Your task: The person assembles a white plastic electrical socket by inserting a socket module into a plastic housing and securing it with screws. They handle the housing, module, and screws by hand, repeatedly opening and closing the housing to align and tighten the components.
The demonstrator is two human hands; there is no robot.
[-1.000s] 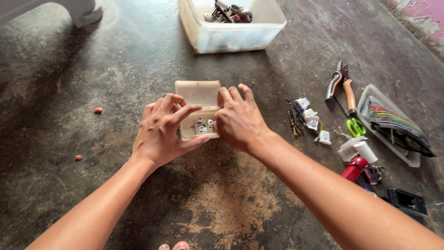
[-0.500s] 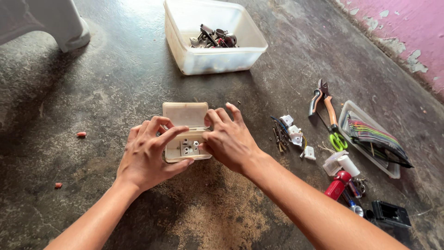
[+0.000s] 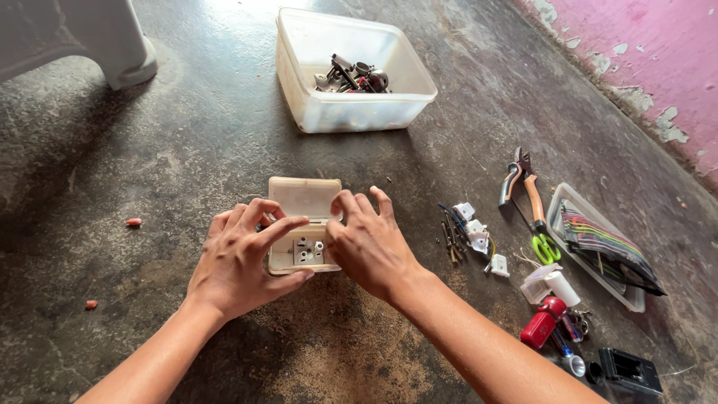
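Down on the dark concrete floor (image 3: 187, 150), about midway across it, a beige plastic switch box (image 3: 304, 223) lies flat with its white inner fitting (image 3: 307, 251) exposed. On either side of it, the left hand (image 3: 243, 258) curls half-closed round the box's left edge with fingertips over the top, while the right hand (image 3: 370, 243) presses its bent fingers against the right edge, so both grip the box. Toward the far edge of the floor stands a translucent tub (image 3: 351, 82) of metal parts, and toward the right edge lie orange-handled pliers (image 3: 523, 187), small white clips (image 3: 475, 232) and a red tool (image 3: 544, 322).
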